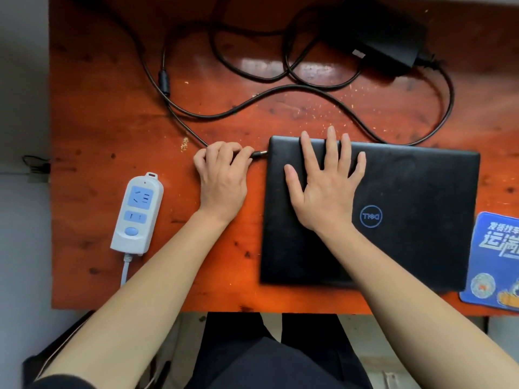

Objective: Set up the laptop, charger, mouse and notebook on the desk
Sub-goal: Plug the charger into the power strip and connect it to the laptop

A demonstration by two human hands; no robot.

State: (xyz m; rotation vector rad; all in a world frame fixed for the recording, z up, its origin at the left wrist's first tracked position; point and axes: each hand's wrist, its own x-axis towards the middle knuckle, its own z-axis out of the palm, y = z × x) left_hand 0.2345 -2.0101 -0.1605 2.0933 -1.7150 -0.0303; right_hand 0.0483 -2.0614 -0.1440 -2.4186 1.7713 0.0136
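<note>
A closed black laptop (415, 220) lies on the orange wooden desk (92, 122). My right hand (325, 186) rests flat on its lid, fingers spread. My left hand (222, 175) pinches the charger plug (259, 154), whose tip sits right at the laptop's left edge. The black charger cable (280, 91) loops across the desk's far half to the black power brick (390, 37) at the back right. No mouse or notebook is in view.
A white and blue power strip (137, 214) lies at the desk's left with its cord hanging over the front edge. A blue printed mouse pad (494, 262) sits at the right edge, partly cut off. My dark-clothed lap shows below the desk.
</note>
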